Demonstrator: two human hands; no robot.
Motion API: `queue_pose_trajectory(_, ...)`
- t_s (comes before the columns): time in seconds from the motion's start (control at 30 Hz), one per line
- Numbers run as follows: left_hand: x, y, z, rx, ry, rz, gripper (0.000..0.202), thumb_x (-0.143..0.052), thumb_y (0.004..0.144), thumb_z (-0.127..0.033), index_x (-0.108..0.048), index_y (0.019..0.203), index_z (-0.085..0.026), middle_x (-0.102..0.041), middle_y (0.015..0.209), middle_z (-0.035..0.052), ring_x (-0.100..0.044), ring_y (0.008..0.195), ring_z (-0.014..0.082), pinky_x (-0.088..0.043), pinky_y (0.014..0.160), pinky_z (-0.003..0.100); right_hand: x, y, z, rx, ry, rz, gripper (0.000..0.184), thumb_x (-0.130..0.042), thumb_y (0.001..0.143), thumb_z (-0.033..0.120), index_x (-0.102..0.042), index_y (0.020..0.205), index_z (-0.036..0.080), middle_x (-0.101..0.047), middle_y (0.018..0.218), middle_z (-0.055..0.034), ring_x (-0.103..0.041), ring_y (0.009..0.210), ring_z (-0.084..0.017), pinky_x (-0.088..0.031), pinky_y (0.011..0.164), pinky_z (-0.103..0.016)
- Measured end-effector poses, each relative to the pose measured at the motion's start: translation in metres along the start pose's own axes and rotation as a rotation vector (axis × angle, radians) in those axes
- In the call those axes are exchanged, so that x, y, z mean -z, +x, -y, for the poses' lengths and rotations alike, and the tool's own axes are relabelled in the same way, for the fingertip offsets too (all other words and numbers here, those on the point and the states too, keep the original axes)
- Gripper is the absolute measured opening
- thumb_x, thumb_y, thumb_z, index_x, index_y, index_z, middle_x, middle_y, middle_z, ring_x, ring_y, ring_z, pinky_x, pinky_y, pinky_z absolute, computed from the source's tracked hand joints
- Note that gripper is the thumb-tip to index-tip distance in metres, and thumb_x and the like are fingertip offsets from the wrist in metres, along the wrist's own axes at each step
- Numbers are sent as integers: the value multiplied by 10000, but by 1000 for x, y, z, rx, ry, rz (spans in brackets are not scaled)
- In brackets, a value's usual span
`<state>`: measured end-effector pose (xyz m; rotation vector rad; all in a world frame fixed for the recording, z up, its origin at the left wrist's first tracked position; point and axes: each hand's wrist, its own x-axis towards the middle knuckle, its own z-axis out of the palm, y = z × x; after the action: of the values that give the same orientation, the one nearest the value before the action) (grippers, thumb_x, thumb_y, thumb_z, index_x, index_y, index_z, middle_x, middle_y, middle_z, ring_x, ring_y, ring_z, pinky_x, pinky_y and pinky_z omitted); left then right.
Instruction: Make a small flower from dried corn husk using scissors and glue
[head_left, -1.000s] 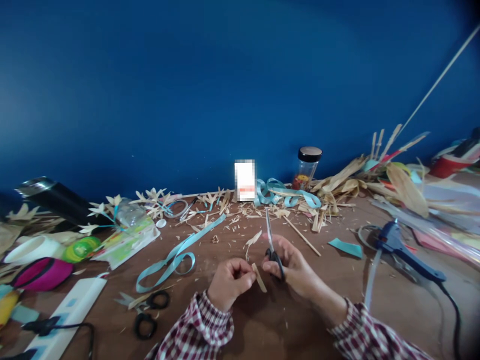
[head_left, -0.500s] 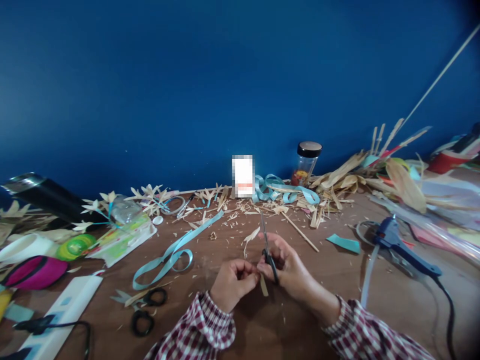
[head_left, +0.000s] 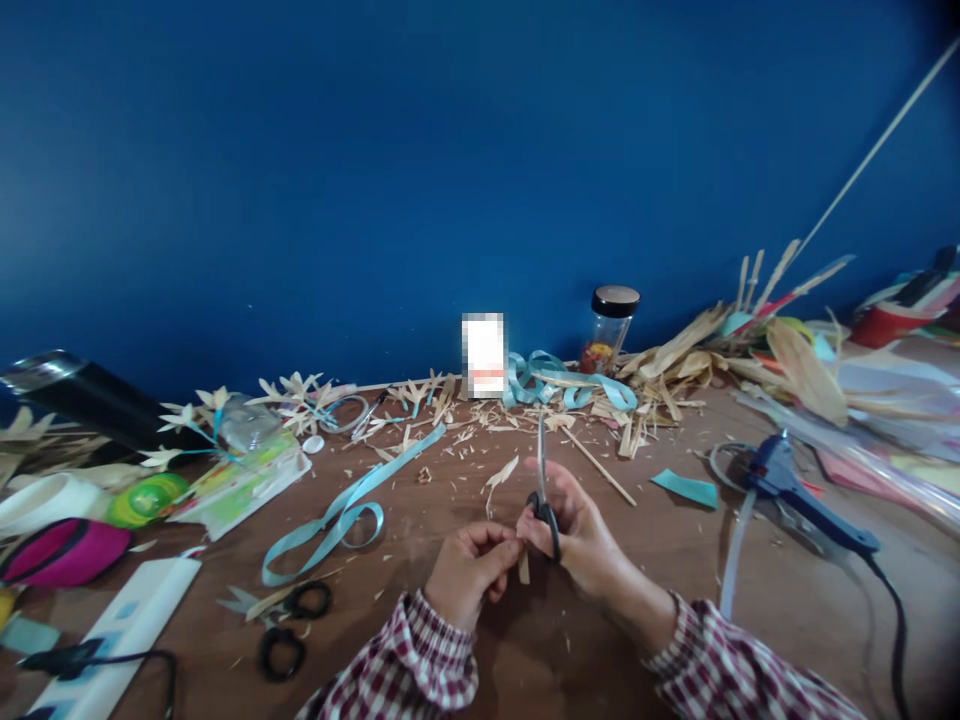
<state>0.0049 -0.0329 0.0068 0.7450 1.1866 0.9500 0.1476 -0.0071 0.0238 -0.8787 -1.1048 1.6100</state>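
My right hand (head_left: 583, 535) is closed around the black handles of a pair of scissors (head_left: 542, 455), whose blades point up and away toward the wall. Pinched in the fingertips of my left hand (head_left: 466, 568) is a small strip of pale dried husk (head_left: 524, 572); its lower end hangs between the hands. The fingertips of both hands nearly meet, and whether the right fingers also touch the strip I cannot tell. Just beyond them lies a pale husk scrap (head_left: 504, 472). A second pair of scissors (head_left: 307, 600) rests on the table to the left.
A blue glue gun (head_left: 810, 495) with its cable lies right, near a teal paper piece (head_left: 685, 488). Light-blue ribbon (head_left: 345, 510) curls on the left, beside a white power strip (head_left: 124, 630). Husks (head_left: 686, 350), a lidded jar (head_left: 613, 325) and husk flowers (head_left: 300, 395) line the wall.
The scissors have turned slightly, their blades now more upright and shifted a little to the right. My left fingers have shifted slightly around the husk strip, which both hands stay close to.
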Motion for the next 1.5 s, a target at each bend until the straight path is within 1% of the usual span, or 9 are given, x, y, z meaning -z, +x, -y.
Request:
queue_pose_trajectory(0.13, 1, 3, 5, -53, -10, -7, 337, -736, 559, -433, -599, 611, -130, -457, 362, -65, -325, 292, 23, -219, 303, 147, -1, 1, -3, 5, -17, -21, 658, -728, 661, 271, -361, 1206, 227, -568, 677, 46, -498, 547, -79, -402, 509, -199)
queue_pose_trajectory(0.27, 6, 7, 3, -107, 31, -94, 338, -709, 595, -448, -596, 618, -130, -466, 389, -58, -329, 305, 24, -212, 310, 150, -2, -1, -6, 42, -170, -12, 448, -663, 729, 281, -453, 1116, 198, -534, 687, 35, -497, 599, -101, -411, 552, -217)
queue_pose_trajectory(0.4, 15, 9, -7, -155, 15, -219, 365, -705, 590, -472, -589, 611, -127, -436, 366, -65, -315, 317, 26, -211, 329, 154, -4, -7, -4, 81, -438, 126, 243, -594, 770, 257, -546, 994, 174, -579, 761, -8, -529, 682, -141, -420, 603, -231)
queue_pose_trajectory(0.5, 19, 8, -15, -184, -30, -254, 400, -711, 561, -504, -580, 596, -128, -379, 331, -82, -278, 314, 25, -188, 334, 158, -8, -10, 1, 112, -613, 204, 129, -560, 773, 231, -598, 879, 169, -602, 737, -14, -532, 669, -153, -403, 591, -226)
queue_pose_trajectory(0.7, 18, 9, -18, -121, -105, -269, 445, -745, 488, -516, -572, 602, -121, -393, 346, -80, -285, 317, 18, -191, 338, 149, -11, -8, 0, 66, -698, 318, 181, -560, 746, 223, -646, 894, 166, -619, 716, -7, -517, 635, -144, -367, 551, -205)
queue_pose_trajectory(0.93, 17, 13, -15, -132, -172, -298, 413, -763, 480, -471, -561, 586, -127, -389, 362, -89, -296, 310, 14, -199, 325, 137, -10, -6, -3, 58, -686, 375, 200, -552, 749, 240, -647, 908, 165, -622, 732, -5, -498, 622, -130, -351, 546, -197)
queue_pose_trajectory(1.0, 17, 12, -15, -135, -173, -308, 408, -764, 481, -464, -564, 589, -125, -397, 371, -88, -304, 312, 12, -201, 326, 135, -9, -6, -4, 64, -668, 382, 215, -558, 754, 259, -648, 926, 168, -627, 741, -4, -495, 619, -128, -351, 549, -196)
queue_pose_trajectory(1.27, 20, 13, -14, -117, -152, -269, 410, -753, 490, -474, -574, 608, -124, -395, 344, -81, -280, 304, 19, -192, 323, 148, -10, -6, -5, 25, -612, 401, 309, -565, 768, 395, -660, 957, 169, -642, 750, -22, -513, 633, -146, -373, 554, -203)
queue_pose_trajectory(1.5, 22, 16, -10, -127, -156, -258, 394, -744, 499, -468, -585, 601, -123, -394, 358, -77, -281, 302, 21, -174, 323, 155, -10, -6, -5, 26, -600, 397, 351, -554, 765, 445, -665, 949, 167, -639, 734, -28, -528, 642, -157, -385, 562, -208)
